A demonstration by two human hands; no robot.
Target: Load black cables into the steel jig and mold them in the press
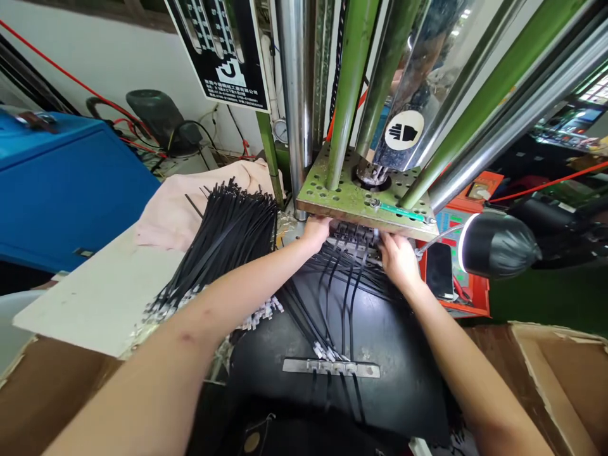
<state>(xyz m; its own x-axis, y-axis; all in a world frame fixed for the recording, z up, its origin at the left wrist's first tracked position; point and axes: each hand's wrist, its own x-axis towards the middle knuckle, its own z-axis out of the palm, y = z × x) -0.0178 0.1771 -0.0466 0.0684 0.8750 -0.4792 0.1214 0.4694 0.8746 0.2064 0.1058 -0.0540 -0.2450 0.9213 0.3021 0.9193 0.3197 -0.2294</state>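
Note:
My left hand (pixel 316 232) is at the left end of a metal mould (pixel 354 235) under the press's green plate (pixel 349 190). Its fingers are closed at the mould's end, the tips partly hidden by the plate. On the opposite end, my right hand (pixel 398 258) has its fingers curled against the mould. Several black cables (pixel 350 297) run from the mould toward me. Their connector ends sit at a slotted metal bar (pixel 368 370) on the black work surface (pixel 399 354). More black cables lie across under the mould's front.
A large bundle of black cables (pixel 228 234) with pale connectors lies on a board at left. A green-handled wrench (pixel 403 213) rests on the press plate. At right are a lamp (pixel 498 246), a phone (pixel 439 271) and a red control box (pixel 481 294). Cardboard boxes (pixel 565 373) flank me.

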